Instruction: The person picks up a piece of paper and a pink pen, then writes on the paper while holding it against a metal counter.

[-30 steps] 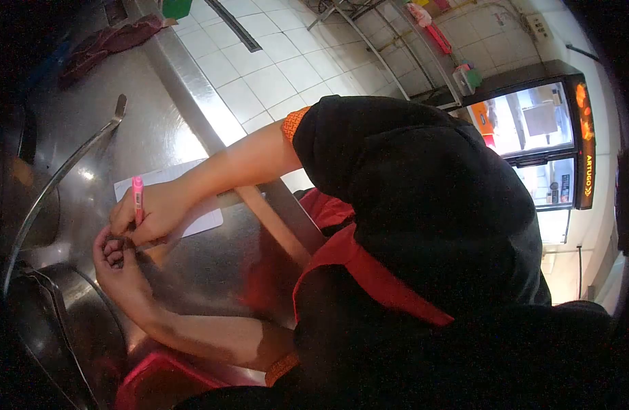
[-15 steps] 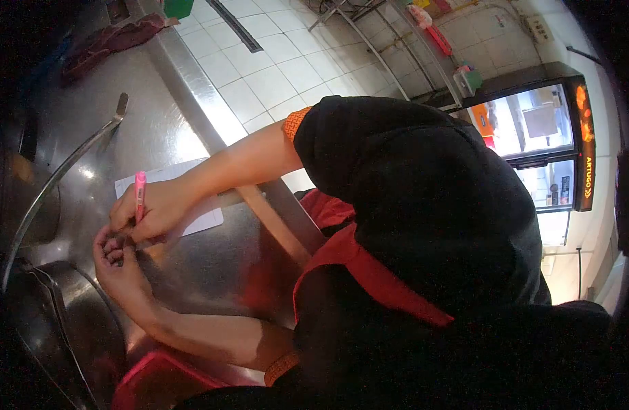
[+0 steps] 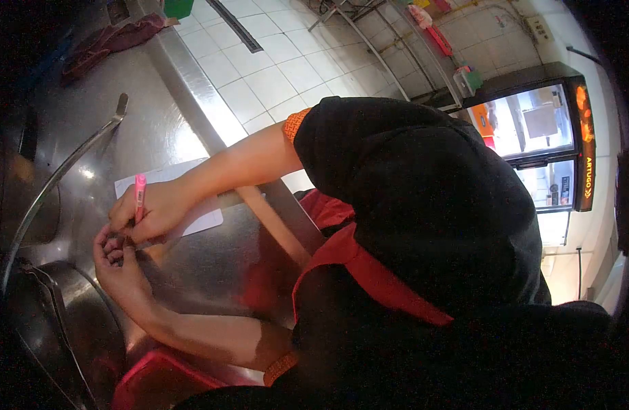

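Observation:
A pink highlighter (image 3: 140,198) stands upright in my right hand (image 3: 161,208), whose fingers are wrapped round it. The hand rests over a white sheet of paper (image 3: 204,217) on the steel counter, covering part of it. My left hand (image 3: 120,266) is closer to the bottom of the view, against the fingertips of the right. Its fingers are curled inward, and I cannot make out what, if anything, they hold. The highlighter's lower end is hidden by the hands.
Around the hands is a shiny steel counter (image 3: 191,277). A thin curved metal handle (image 3: 62,171) and dark round metal pans (image 3: 75,301) lie to the left. A dark red cloth (image 3: 116,44) is at the top, a red container (image 3: 164,379) below. Beyond the counter stands a lit fridge (image 3: 533,137).

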